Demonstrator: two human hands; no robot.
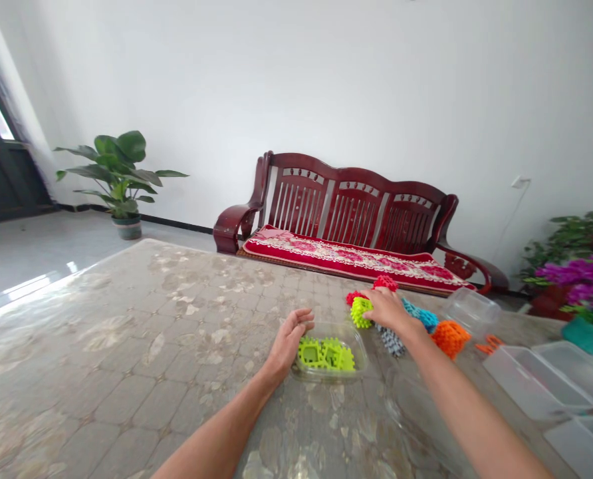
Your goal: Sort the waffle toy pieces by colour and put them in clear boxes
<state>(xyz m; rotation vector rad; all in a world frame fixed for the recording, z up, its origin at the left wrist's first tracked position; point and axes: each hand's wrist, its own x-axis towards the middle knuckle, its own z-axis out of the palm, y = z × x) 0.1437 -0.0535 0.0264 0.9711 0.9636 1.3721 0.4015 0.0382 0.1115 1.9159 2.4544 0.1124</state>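
A clear plastic container [359, 352] with lime-green interlocking toy pieces [326, 354] lying in it stands on the table. My left hand [291, 334] rests at its left corner, with curved fingers and thumb around the rim. Beyond the container, my right hand [389, 309] reaches to a lime-green knobbly block [361, 313], its thumb pressed on the block's right side. Its other fingers are partly hidden. Red knobbly pieces [385, 283] lie just past these fingers. A grey knobbly piece [390, 340] sits under the right wrist, and a blue one [421, 315] is partly behind it.
An orange knobbly block [450, 338] and loose orange pieces [489, 344] lie to the right. Clear containers [536, 379] stand at the table's right edge, another container [471, 311] behind. A wooden bench [351, 206] stands beyond the patterned table [141, 339].
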